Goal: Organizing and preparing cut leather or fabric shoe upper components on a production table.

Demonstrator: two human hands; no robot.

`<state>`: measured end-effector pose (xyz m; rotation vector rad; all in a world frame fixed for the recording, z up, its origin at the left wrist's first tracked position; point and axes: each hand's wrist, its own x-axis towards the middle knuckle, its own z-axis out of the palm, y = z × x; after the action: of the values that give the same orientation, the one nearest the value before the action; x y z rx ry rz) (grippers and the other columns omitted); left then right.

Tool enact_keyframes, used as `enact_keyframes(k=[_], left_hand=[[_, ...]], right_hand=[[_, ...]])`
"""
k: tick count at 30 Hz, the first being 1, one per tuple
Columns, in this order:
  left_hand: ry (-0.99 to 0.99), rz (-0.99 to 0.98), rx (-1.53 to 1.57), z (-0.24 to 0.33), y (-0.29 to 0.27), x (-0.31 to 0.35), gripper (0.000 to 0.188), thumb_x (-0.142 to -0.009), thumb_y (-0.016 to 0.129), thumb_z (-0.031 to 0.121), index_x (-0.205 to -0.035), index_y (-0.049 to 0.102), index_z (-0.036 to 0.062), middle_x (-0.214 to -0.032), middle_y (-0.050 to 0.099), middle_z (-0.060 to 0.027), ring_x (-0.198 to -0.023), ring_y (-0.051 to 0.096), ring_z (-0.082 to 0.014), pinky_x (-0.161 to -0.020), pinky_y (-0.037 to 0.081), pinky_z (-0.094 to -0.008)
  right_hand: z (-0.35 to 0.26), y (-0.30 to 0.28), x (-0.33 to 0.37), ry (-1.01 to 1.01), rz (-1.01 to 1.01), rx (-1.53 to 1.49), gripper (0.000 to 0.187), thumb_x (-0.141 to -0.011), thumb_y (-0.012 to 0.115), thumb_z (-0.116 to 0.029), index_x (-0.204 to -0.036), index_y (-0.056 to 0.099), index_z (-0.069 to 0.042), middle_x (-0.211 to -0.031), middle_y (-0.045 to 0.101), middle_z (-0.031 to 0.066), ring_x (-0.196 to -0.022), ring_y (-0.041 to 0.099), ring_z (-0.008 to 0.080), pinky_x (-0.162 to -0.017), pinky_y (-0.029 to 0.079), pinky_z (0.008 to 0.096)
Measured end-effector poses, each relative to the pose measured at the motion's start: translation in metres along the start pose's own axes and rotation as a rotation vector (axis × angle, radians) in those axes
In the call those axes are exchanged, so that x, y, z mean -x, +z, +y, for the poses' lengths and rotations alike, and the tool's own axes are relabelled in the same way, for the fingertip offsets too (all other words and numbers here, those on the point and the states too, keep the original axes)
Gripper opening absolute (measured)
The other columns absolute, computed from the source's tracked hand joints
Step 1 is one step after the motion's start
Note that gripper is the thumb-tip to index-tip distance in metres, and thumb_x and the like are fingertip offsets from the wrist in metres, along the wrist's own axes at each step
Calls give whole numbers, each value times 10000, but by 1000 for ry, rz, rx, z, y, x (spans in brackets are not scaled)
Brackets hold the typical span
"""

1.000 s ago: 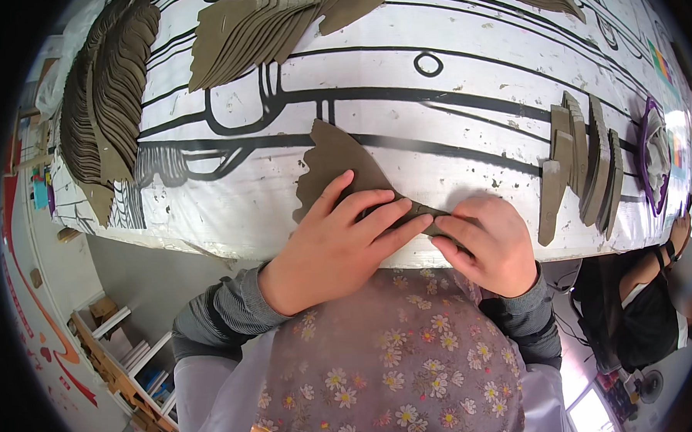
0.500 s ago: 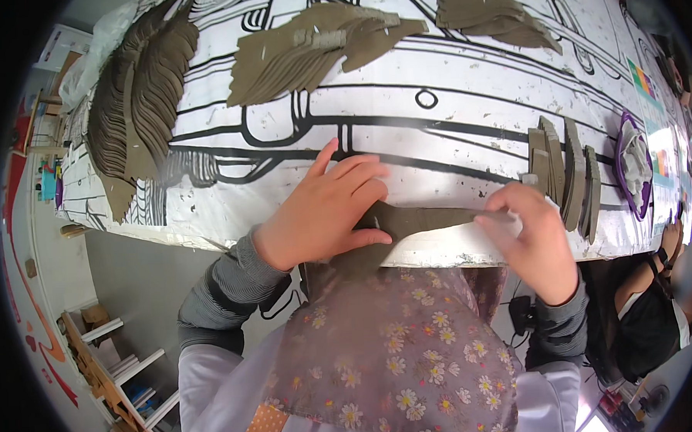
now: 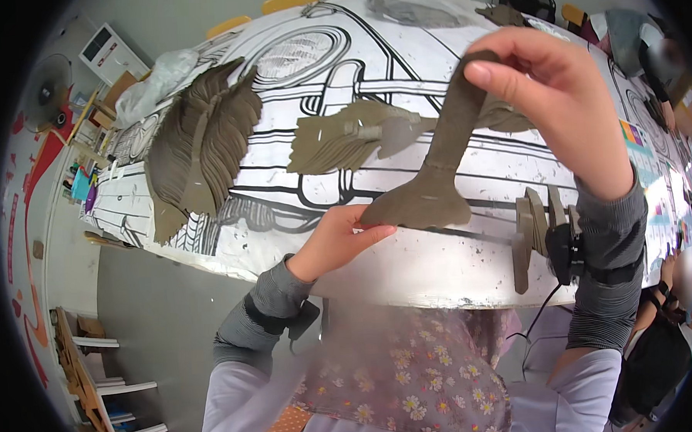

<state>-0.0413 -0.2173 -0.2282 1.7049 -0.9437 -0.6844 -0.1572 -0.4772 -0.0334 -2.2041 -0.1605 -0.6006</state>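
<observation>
My right hand (image 3: 557, 91) is raised above the table, its thumb and fingers closed on the narrow upper end of a flat, olive-brown piece (image 3: 445, 146). The piece hangs slanting, with a long stem and a flared lower end. At that flared end, my left hand (image 3: 338, 239) pinches the left corner between thumb and fingers. Behind the piece lies a fanned stack (image 3: 335, 143) of similar olive-brown pieces. Farther left is a larger, leaf-like fanned stack (image 3: 204, 149). Several narrow bundles (image 3: 538, 221) stand beside my right forearm.
The table (image 3: 426, 278) has a white cover with black line drawings. Crumpled clear plastic (image 3: 159, 87) lies at its far left, and a grey plastic bag (image 3: 414, 6) at the far edge. A fan (image 3: 47, 86) stands at left. Another person (image 3: 654, 368) works at the right.
My right hand has lifted the piece's narrow end up and away from the table edge. My left hand has shifted to its flared corner. The view has tilted to show more of the far side.
</observation>
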Motion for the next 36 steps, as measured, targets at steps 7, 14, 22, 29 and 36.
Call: enact_keyframes(k=[7,14,22,29,36], left_hand=[[78,141,-261,28,-49,-15,260,-978,693,158,-1195,725,18,-1099,744,-18,-1013,661,-101,-924,514,-275],[387,231,101,96,-32,-39,278,-1057,601,188,-1174,702,-44,-1072,725,-54,-972,637,-93,-865,520,-250],[469,384,310,91,-3,-44,184,-976,699,65,-1109,714,-61,-980,732,-50,-883,674,-104,-800,542,-246],[494,442,228,94,1,-40,168,-932,731,16,-1082,727,-60,-1001,742,-76,-882,687,-112,-808,551,-254],[555,488,417,97,11,-43,193,-985,682,57,-1122,737,-67,-999,758,-89,-903,691,-121,-818,556,-261]], right_hand=[[-17,-6,-41,-147,-136,98,239,-959,739,-201,-1055,727,18,-905,700,-1,-866,609,73,-792,493,244],[-34,3,-41,-112,-103,-61,200,-940,748,-138,-1007,746,50,-835,740,69,-792,658,108,-747,548,262],[-44,8,-39,48,-45,-94,182,-955,736,-120,-995,745,58,-805,701,29,-729,582,63,-657,490,225],[-36,11,-36,-35,33,-149,177,-958,732,-113,-988,744,61,-797,696,13,-715,569,55,-630,469,217],[-20,10,-36,-125,10,-66,208,-946,749,-179,-1042,735,6,-911,699,-4,-844,600,69,-775,488,239]])
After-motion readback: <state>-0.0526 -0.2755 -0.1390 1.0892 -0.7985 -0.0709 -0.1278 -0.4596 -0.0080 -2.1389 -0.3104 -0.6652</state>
